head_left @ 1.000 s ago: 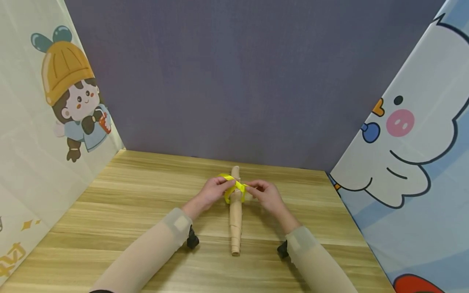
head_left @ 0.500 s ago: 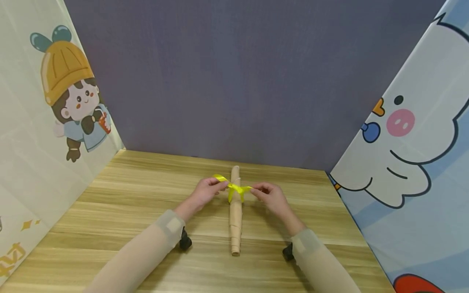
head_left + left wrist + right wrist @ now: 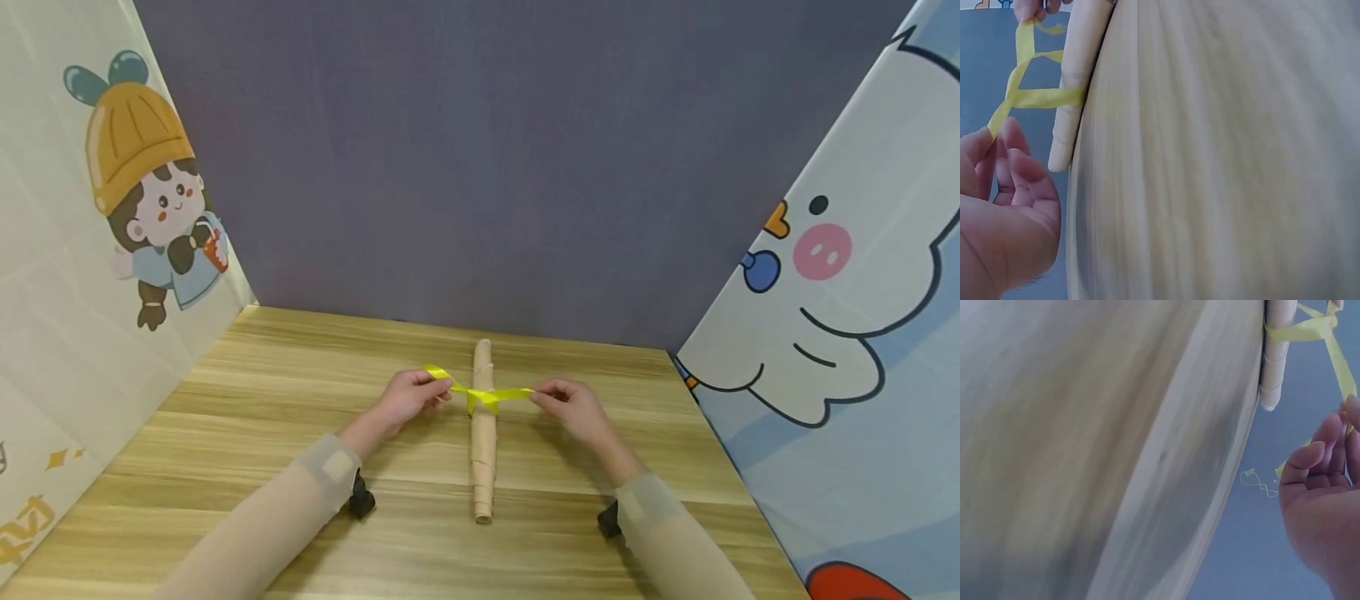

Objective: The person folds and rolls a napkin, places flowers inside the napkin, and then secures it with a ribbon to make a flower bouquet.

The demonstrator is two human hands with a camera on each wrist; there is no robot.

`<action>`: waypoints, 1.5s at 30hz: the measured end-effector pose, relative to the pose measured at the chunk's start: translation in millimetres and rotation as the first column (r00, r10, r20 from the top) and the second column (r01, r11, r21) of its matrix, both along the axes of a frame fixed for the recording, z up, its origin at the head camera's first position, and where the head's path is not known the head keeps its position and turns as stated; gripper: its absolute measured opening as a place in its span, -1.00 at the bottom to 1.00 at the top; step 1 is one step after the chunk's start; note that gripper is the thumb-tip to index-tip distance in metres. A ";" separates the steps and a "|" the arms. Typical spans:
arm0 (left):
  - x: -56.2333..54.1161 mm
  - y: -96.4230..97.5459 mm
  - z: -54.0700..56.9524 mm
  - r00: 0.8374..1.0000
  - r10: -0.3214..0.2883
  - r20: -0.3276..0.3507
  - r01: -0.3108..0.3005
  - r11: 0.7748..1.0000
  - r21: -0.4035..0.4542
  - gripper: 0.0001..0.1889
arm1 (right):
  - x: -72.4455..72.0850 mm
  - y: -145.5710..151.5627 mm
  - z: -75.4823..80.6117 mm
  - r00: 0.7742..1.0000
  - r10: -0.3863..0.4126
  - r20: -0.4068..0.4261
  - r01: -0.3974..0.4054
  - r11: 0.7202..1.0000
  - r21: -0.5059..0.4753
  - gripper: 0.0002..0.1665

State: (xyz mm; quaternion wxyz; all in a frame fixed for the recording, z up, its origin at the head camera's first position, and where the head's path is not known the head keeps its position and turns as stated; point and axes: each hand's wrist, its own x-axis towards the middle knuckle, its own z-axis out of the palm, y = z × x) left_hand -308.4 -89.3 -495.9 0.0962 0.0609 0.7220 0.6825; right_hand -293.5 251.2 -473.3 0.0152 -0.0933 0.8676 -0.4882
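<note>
A long roll of tan paper [image 3: 483, 450] lies on the table, pointing away from me. A yellow ribbon [image 3: 513, 394] goes round it above the middle and crosses over itself on top. Left of the roll, my left hand [image 3: 408, 398] pinches one end of the ribbon between thumb and finger. On the other side my right hand [image 3: 573, 408] pinches the opposite end, the ribbon stretched between. In the left wrist view the ribbon [image 3: 1041, 98] loops loosely above the roll [image 3: 1079, 62]. A loose tail with a frayed thread hangs by my right hand [image 3: 1329, 469] in the right wrist view.
The wood-grain table [image 3: 300, 350] ends at a dark grey-blue backdrop [image 3: 465, 167]. Cartoon-printed panels stand at the left [image 3: 60, 292] and right [image 3: 855, 400]. Each wrist carries a small black camera, such as the left one [image 3: 362, 498].
Both hands have drawn apart, left hand leftward and right hand rightward. The ribbon's crossing has sunk closer to the roll, and its ends stretch longer to each side. The roll stays put.
</note>
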 end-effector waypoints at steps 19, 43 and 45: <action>7.7 -22.0 -1.3 0.999 -0.001 0.052 0.007 0.994 -0.107 -0.61 | 1.0 33.3 -8.3 0.999 0.030 0.043 -0.035 0.991 0.133 -0.74; 10.9 -33.5 1.4 0.994 -0.021 0.103 0.034 0.992 -0.123 -0.65 | 3.9 41.9 -7.6 0.996 0.034 0.087 -0.045 0.990 0.133 -0.71; 10.8 -35.4 1.9 0.995 -0.025 0.096 0.037 0.991 -0.129 -0.65 | 3.4 42.6 -7.6 0.996 0.030 0.087 -0.042 0.990 0.134 -0.71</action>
